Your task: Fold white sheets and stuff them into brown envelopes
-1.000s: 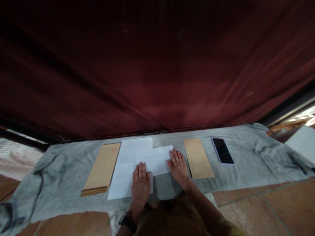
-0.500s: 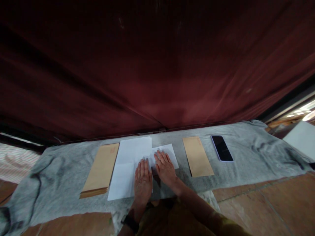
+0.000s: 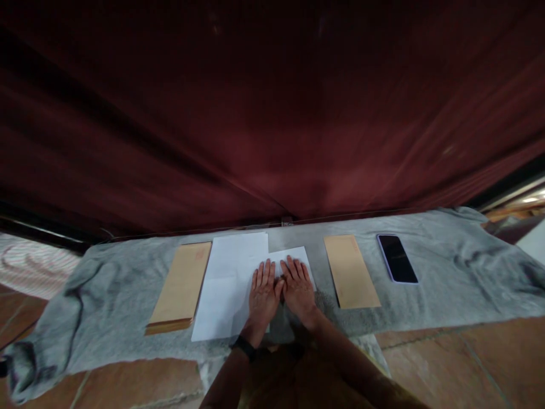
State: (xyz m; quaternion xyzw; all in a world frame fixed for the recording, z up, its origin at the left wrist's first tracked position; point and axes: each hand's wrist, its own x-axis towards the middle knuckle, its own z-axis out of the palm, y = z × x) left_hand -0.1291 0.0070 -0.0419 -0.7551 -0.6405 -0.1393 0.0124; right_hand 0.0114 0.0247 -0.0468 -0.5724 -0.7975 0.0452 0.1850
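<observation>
My left hand [image 3: 263, 292] and my right hand [image 3: 297, 284] lie flat side by side, fingers stretched out, thumbs close together. Under them is a small white sheet of paper [image 3: 300, 253], apparently folded, its right part showing past my right hand. Its left side reaches the larger white paper sheets [image 3: 225, 272], on which my left hand partly rests. A stack of brown envelopes [image 3: 182, 284] lies left of the sheets. To the right of my hands a single brown envelope [image 3: 351, 272] lies flat.
A phone [image 3: 397, 259] in a lilac case lies right of the single envelope, its screen dark. Grey cloth [image 3: 451, 267] covers the long narrow surface. Behind it hangs a dark red curtain [image 3: 272, 142]. Tiled floor [image 3: 460, 358] shows in front.
My left hand has moved right and up, next to my right hand on the small sheet. The whole view has shifted slightly; papers, envelopes and phone keep their arrangement.
</observation>
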